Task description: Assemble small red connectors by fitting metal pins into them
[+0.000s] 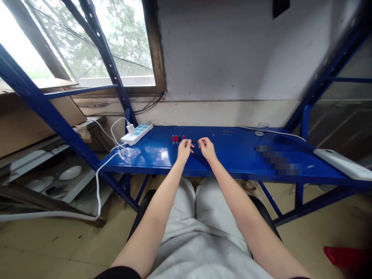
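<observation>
My left hand and my right hand are raised over the front of the blue table, fingertips facing each other. Between them is a small, dark, thin stick-like piece, too small to name. The left fingers pinch one end of it. My right thumb and finger close at its other end; whether they hold this same piece or a separate tiny part is unclear. Just behind my left hand stands a short row of small red cylinders with a black one among them. Several tiny metal pieces are lined up farther right.
On the blue table, a white power strip with a plugged-in charger sits at the left. A clear glass stands at the back right, near a blurred-out object. A white, flat device lies at the right edge.
</observation>
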`<state>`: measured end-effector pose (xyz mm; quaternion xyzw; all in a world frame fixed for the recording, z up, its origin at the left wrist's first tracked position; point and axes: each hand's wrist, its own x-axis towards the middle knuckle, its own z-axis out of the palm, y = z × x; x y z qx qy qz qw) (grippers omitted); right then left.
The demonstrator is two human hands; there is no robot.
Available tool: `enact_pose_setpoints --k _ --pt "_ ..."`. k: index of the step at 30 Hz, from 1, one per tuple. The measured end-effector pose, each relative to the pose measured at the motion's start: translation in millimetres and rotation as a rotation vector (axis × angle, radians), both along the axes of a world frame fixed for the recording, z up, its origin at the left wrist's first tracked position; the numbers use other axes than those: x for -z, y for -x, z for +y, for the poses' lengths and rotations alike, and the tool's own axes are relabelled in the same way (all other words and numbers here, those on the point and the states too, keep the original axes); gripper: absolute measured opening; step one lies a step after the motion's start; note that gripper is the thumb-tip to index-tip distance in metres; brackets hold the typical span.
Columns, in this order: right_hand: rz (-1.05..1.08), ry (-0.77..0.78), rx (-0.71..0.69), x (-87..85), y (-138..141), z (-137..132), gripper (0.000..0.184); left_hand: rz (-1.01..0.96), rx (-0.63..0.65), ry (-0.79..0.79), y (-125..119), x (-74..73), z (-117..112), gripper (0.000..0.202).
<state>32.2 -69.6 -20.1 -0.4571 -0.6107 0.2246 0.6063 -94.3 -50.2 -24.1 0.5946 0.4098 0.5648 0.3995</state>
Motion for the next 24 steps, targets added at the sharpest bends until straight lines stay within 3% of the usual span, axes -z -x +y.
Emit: enact_pose_setpoints --k 5,13,20,24 --pt "-0.003 -0.043 0.011 1.2 -0.3 1.6 0.025 -0.016 -0.022 -0.020 0.2 0.9 -0.3 0.026" --pt "-0.209 -0.118 0.102 3.9 -1.9 1.5 0.027 -0.019 -0.043 -0.032 0.8 0.5 -1.6 0.025" --pt "-0.284 -0.101 0.076 6.1 -2.9 4.4 0.023 -0.031 -0.049 -0.013 -0.4 3.2 1.5 0.019" --pt "-0.250 -0.082 0.082 5.7 -3.0 4.5 0.023 -0.061 -0.116 0.011 1.0 3.9 3.7 0.018"
